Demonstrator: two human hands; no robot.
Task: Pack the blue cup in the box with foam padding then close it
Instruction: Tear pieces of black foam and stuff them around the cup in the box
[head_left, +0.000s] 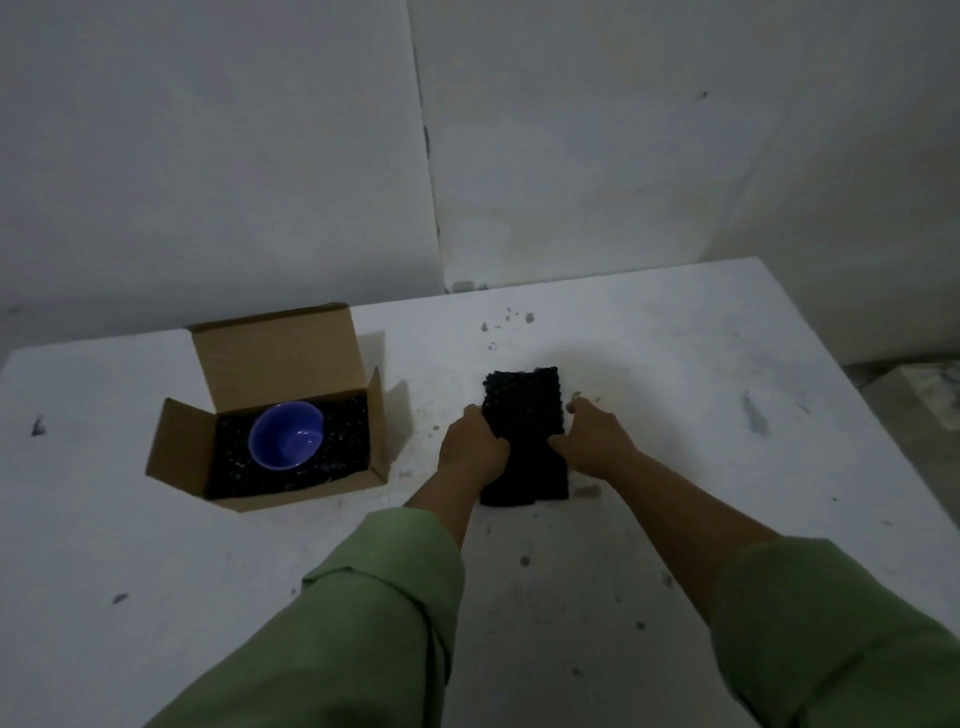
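Head view: both hands grip a black foam piece on the white counter while the blue cup sits in the open box.

Biggest here is the white counter (675, 364), scuffed and speckled, set against a pale wall (208, 156). Toward its left side, near the far edge, stands a cardboard box (291, 491) with its flaps up; black foam padding (343, 441) lines the inside, and the blue cup (286, 435) rests upright in that padding, mouth up. Near the middle of the counter lies a black foam piece (524, 415), well apart from the box. Two arms in green sleeves (363, 623) reach in from the near edge. The left hand (471, 447) curls round the piece's left edge, and the right hand (595, 441) pinches its right edge.
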